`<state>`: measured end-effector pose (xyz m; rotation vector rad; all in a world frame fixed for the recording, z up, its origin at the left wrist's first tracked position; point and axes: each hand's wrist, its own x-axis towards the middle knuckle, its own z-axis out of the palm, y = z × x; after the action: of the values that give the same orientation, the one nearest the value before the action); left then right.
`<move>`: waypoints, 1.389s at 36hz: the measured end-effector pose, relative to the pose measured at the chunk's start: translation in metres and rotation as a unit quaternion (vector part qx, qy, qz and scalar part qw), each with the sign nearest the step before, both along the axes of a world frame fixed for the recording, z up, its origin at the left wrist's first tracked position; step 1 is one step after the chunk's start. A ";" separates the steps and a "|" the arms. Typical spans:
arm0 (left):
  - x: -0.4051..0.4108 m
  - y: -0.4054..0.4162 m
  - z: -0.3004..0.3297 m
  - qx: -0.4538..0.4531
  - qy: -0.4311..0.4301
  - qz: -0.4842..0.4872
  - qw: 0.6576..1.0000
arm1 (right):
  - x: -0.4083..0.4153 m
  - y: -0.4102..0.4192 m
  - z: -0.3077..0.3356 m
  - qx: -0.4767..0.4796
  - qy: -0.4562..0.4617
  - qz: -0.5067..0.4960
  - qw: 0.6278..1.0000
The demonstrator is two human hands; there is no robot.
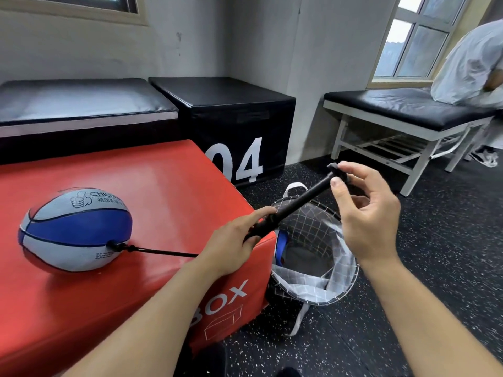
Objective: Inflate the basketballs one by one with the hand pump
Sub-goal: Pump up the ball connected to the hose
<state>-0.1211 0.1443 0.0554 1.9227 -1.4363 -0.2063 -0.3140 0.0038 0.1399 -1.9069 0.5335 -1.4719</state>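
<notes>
A half-flat blue and grey rubber basketball point(74, 229) lies on the red padded box point(168, 186), a thin black hose point(163, 252) plugged into it. The left hand point(231, 243) grips the slim black hand pump point(295, 205); the right hand point(364, 213) pinches its handle. A checked fabric basket point(315, 251) stands beside the box.

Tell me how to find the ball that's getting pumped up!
Look at the big red box on the left. On top of it lies a squashed blue and grey basketball. A thin black hose plugs into its side, unlike the blue ball down in the basket.
</notes>
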 end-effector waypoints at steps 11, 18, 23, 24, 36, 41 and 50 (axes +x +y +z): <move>0.012 0.007 -0.001 -0.022 0.050 0.008 0.998 | 0.031 0.011 -0.003 -0.068 0.084 0.051 0.993; 0.018 0.011 -0.001 -0.026 0.059 0.018 0.998 | 0.050 0.021 -0.014 -0.073 0.141 0.078 0.984; 0.018 0.010 -0.002 -0.024 0.061 0.025 0.998 | 0.057 0.020 -0.027 -0.073 0.183 0.085 0.977; 0.018 0.010 -0.001 -0.023 0.060 0.026 0.998 | 0.057 0.020 -0.030 -0.072 0.190 0.088 0.975; 0.006 0.004 0.002 -0.021 0.027 0.027 0.999 | 0.051 0.018 -0.045 -0.039 0.188 0.067 0.979; 0.003 0.002 0.001 -0.017 0.007 0.025 1.000 | 0.043 0.015 -0.042 -0.018 0.181 0.060 0.981; 0.001 -0.003 -0.001 -0.002 -0.011 0.010 1.000 | 0.011 -0.001 -0.011 0.022 0.073 0.035 0.996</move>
<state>-0.1203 0.1410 0.0542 1.9421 -1.4289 -0.1742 -0.3029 0.0032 0.1294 -1.9876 0.5555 -1.2735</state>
